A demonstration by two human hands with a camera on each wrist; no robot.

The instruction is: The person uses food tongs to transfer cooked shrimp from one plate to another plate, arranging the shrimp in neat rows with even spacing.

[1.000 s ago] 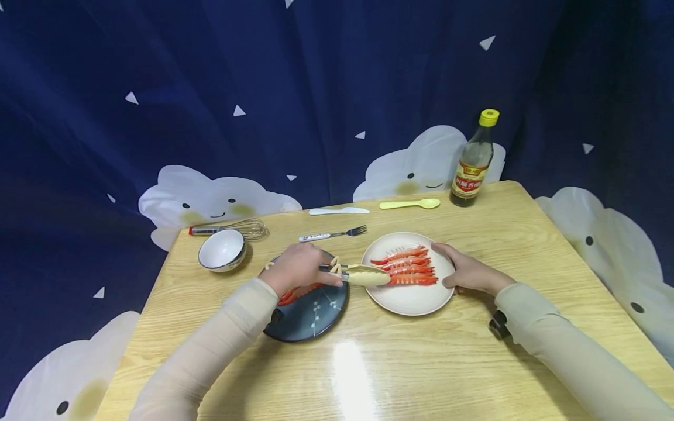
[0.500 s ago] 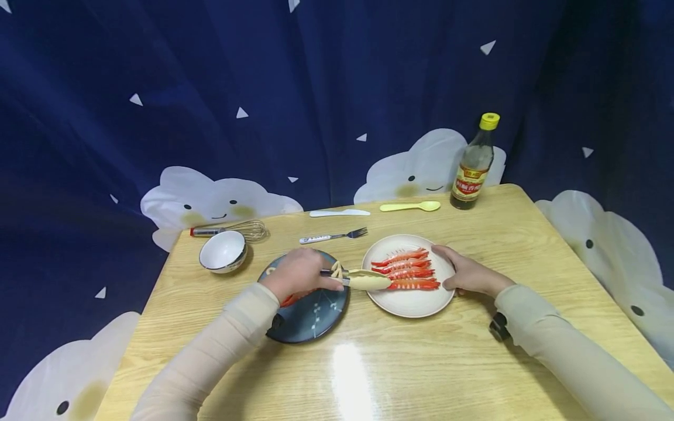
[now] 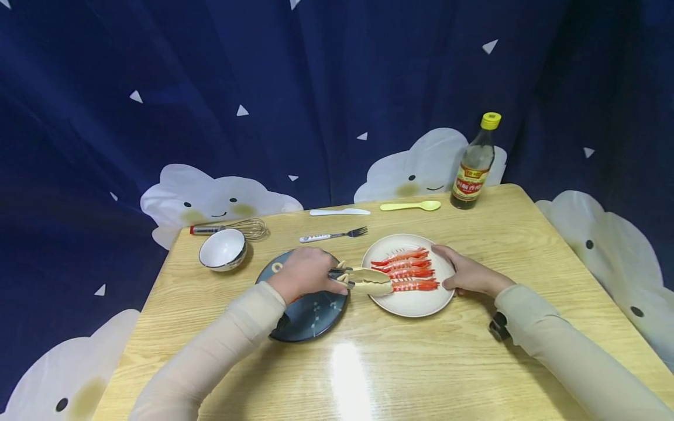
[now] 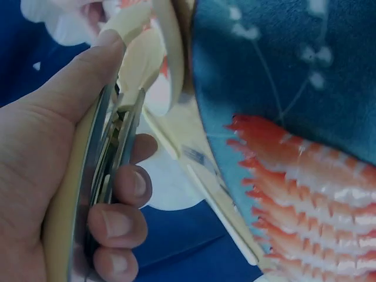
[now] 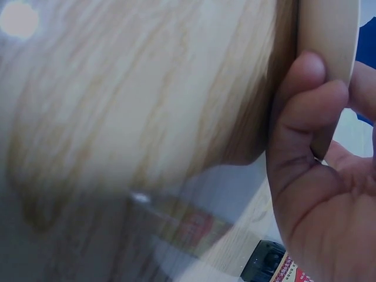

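Observation:
My left hand [image 3: 305, 273] grips a pair of cream-tipped tongs [image 3: 368, 287], reaching across the dark blue plate [image 3: 310, 327]. The tong tips stand a little apart over the left rim of the white plate [image 3: 408, 307], right at the tail end of the nearest red shrimp [image 3: 416, 285]. Several shrimp lie in a row on that plate. My right hand [image 3: 474, 273] holds the white plate's right rim, with curled fingers [image 5: 311, 106] against its outer side. More shrimp [image 4: 311, 176] lie on the blue plate, mostly hidden under my left hand in the head view.
A white bowl [image 3: 222, 250] and a whisk [image 3: 253, 228] stand at the left. Behind the plates lie a fork [image 3: 337, 235], a white knife [image 3: 339, 212] and a yellow spoon [image 3: 411, 206]. A sauce bottle [image 3: 472, 169] stands at the back right edge.
The tong tips have spread apart, and my left hand has shifted slightly right. My right hand stays at the white plate's rim.

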